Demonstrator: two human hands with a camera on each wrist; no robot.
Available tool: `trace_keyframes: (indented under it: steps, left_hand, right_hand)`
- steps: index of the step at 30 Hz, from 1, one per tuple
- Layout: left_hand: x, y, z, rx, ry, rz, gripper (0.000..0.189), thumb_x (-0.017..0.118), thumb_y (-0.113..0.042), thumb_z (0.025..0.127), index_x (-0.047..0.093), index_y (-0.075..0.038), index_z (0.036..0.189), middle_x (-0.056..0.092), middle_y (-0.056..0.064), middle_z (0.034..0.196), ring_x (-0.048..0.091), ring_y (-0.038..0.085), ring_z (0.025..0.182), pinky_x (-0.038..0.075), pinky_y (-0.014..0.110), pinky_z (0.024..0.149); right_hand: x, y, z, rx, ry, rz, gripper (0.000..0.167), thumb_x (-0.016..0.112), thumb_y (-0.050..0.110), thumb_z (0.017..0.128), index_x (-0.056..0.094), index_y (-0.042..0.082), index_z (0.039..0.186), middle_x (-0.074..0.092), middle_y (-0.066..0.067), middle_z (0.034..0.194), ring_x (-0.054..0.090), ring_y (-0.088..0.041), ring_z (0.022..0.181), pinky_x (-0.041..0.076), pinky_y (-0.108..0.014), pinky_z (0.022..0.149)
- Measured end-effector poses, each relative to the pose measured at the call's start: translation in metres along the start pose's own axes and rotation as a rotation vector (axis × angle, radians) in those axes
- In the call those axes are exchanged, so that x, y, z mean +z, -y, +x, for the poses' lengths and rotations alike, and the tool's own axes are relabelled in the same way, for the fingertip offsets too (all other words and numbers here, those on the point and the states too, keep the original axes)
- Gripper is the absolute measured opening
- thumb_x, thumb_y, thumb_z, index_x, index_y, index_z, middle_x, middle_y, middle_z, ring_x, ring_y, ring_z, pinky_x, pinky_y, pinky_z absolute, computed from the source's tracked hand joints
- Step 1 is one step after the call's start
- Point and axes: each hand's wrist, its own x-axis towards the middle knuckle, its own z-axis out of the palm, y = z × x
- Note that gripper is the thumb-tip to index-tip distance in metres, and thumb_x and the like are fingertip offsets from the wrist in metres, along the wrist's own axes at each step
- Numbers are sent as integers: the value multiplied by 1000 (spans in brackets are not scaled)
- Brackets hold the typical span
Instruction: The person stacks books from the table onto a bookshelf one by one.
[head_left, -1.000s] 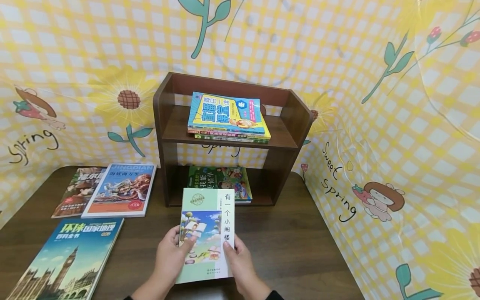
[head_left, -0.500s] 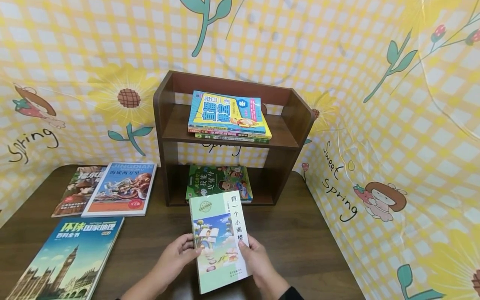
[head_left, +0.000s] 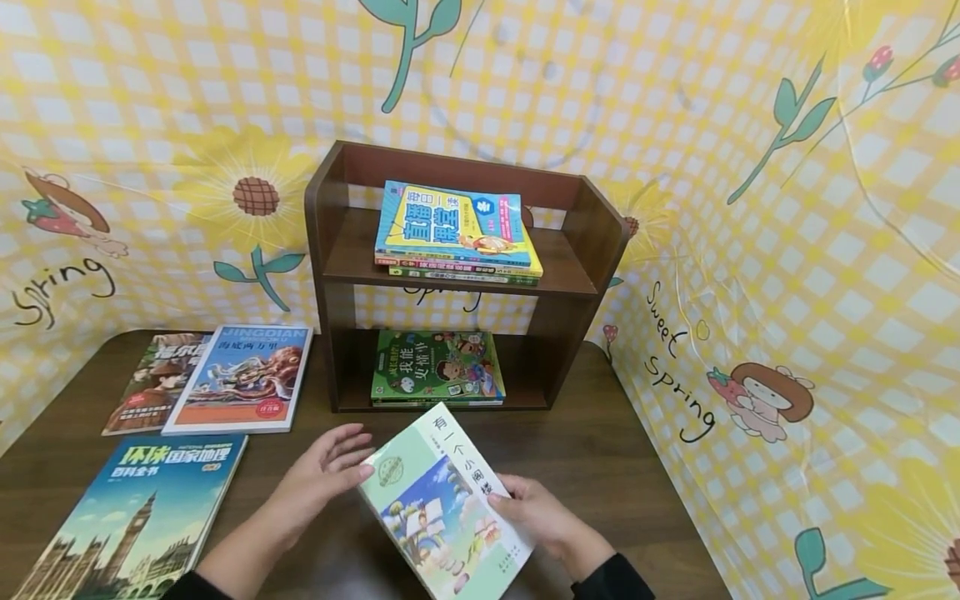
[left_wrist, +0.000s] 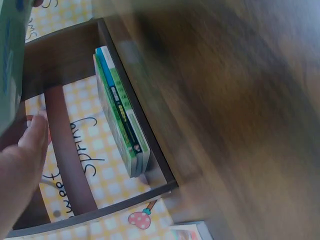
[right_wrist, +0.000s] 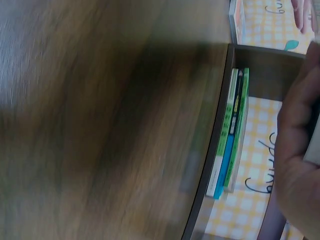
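Note:
A pale green paperback [head_left: 442, 517] with a picture of open books and clouds is held tilted above the table's front. My right hand [head_left: 540, 512] grips its right edge, thumb on the cover and fingers underneath. In the right wrist view the curled right hand [right_wrist: 295, 135] shows around the book's edge. At the book's upper left corner is my left hand [head_left: 322, 471], fingers loosely extended and thumb tip right at the corner. The left wrist view shows the left thumb [left_wrist: 32, 140] extended, with the paperback [left_wrist: 10, 60] beside it.
A brown two-tier bookshelf [head_left: 337, 333] stands behind the hands. Stacked books [head_left: 453, 229] lie on its upper tier, green books [head_left: 438, 367] on the lower. At left on the table [head_left: 600, 467] are a blue encyclopedia [head_left: 135, 517], a sea-themed book [head_left: 240, 375] and a partly covered book [head_left: 153, 392].
The paperback has turned counterclockwise from nearly upright and shifted right and down with my right hand. My left hand has moved left and loosened from its grip. The lower-shelf books are uncovered in view.

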Motion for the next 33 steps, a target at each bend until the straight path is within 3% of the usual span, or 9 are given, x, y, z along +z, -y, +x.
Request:
trace_keyframes:
  steps: [5, 10, 14, 17, 19, 23, 27, 33]
  left_hand:
    - [-4, 3, 0, 81, 219, 18, 89, 74, -10, 83, 16, 11, 147, 26, 37, 147, 30, 51, 134, 46, 19, 91]
    - [-2, 10, -1, 132, 365, -4, 100, 79, -10, 79, 10, 12, 148, 18, 40, 149, 19, 55, 136, 43, 16, 94]
    - [-2, 15, 0, 118, 431, -33, 104, 81, -12, 77, 11, 10, 150, 19, 37, 150, 37, 34, 136, 45, 18, 94]
    - [-4, 18, 1, 104, 476, -48, 104, 83, -11, 76, 12, 10, 150, 31, 35, 146, 52, 13, 121, 50, 23, 90]
    - [-5, 19, 2, 98, 508, -60, 105, 83, -9, 75, 11, 10, 150, 39, 31, 142, 56, 9, 113, 52, 26, 88]
    - [-7, 21, 2, 90, 527, -73, 107, 82, -7, 75, 8, 7, 151, 46, 23, 138, 58, 14, 110, 53, 29, 87]
    - [-7, 21, 1, 100, 505, -40, 111, 83, -6, 73, 7, 1, 153, 46, 20, 136, 59, 16, 105, 54, 30, 85]
    - [-4, 18, 0, 123, 492, -7, 113, 83, -6, 72, 6, 4, 153, 46, 27, 133, 60, 16, 101, 53, 26, 83]
  right_hand:
    - [-7, 4, 0, 31, 95, -44, 38, 53, 16, 98, 55, -2, 132, 71, -11, 91, 68, -17, 72, 56, -29, 66]
    - [-9, 3, 2, 46, 147, -53, 38, 55, 16, 98, 57, -2, 131, 71, -10, 89, 68, -14, 69, 56, -26, 64]
    - [-11, 3, 5, 61, 163, -62, 37, 55, 15, 97, 58, -1, 130, 72, -10, 90, 68, -13, 69, 56, -26, 64]
    - [-13, 5, 7, 69, 167, -83, 37, 56, 16, 97, 58, -1, 130, 71, -9, 89, 68, -12, 69, 56, -25, 63]
    - [-15, 6, 8, 78, 178, -87, 37, 55, 17, 98, 58, -1, 130, 71, -8, 89, 68, -12, 69, 56, -25, 63]
    - [-18, 10, 12, 91, 221, -73, 38, 54, 18, 98, 57, -2, 130, 71, -5, 90, 68, -11, 70, 56, -24, 64]
    - [-21, 13, 17, 101, 277, -44, 40, 53, 19, 99, 55, -3, 133, 70, -2, 92, 68, -10, 74, 55, -22, 66]
    - [-25, 20, 22, 118, 293, -73, 38, 52, 17, 99, 55, -2, 133, 71, -4, 94, 68, -11, 75, 56, -23, 67]
